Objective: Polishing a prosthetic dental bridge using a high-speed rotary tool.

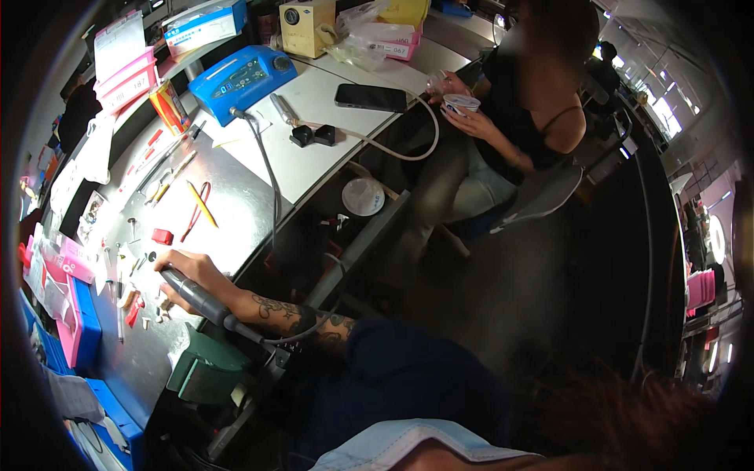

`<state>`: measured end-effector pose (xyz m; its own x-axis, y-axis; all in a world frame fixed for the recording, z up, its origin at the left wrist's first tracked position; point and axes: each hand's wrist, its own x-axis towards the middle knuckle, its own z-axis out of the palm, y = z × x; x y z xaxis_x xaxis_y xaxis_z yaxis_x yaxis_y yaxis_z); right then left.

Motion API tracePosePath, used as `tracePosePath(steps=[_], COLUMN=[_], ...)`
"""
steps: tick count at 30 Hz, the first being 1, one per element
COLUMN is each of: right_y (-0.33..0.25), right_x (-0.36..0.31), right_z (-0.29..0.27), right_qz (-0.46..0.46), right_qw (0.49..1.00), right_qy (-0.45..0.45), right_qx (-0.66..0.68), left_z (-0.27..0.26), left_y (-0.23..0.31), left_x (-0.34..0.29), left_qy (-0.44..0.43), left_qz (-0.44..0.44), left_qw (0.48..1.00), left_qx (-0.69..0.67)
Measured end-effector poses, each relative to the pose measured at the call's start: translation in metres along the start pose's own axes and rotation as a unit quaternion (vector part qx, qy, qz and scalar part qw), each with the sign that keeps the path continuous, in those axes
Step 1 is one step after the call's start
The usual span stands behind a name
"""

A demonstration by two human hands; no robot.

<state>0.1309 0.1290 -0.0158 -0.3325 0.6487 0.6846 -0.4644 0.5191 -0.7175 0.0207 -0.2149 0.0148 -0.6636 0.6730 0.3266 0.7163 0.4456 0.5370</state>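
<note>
My right hand (pixel 198 275), at the end of a tattooed forearm, is closed around a grey rotary handpiece (pixel 200 298) over the metal bench top. The tool's cable runs back beside the forearm. Its working tip, and anything the fingertips may pinch there, cannot be made out. Small parts lie close to the fingers, among them a red block (pixel 162 236) and a red-handled piece (pixel 135 309). A yellow pencil-like tool (pixel 202 206) rests farther off, with a red cord loop beside it. My left hand does not show.
A blue control box (pixel 242 82) with a cable stands at the back, near a can (pixel 169 108) and a black phone (pixel 371 98). Green equipment (pixel 208 365) sits at the bench edge. Blue bins (pixel 118 416) line the left. To the right, a seated person holds a white tub (pixel 461 103).
</note>
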Motion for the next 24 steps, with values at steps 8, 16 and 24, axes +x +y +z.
tracePosePath(steps=[8, 16, 24], right_y=[0.01, 0.009, 0.0], right_x=[-0.006, -0.001, 0.001], right_z=[0.002, -0.006, 0.008], right_qz=[0.032, 0.047, 0.138], right_qw=[0.999, 0.998, 0.976], right_qy=[-0.008, -0.012, -0.073], right_qx=[0.032, 0.03, 0.155], left_z=[-0.026, -0.048, -0.049], left_y=[0.013, 0.027, 0.02], left_x=[0.004, 0.017, 0.095], left_qy=[0.008, 0.015, -0.029], left_qz=[0.032, 0.072, 0.187], left_qw=[0.999, 0.996, 0.982], left_qx=[0.03, 0.054, 0.013])
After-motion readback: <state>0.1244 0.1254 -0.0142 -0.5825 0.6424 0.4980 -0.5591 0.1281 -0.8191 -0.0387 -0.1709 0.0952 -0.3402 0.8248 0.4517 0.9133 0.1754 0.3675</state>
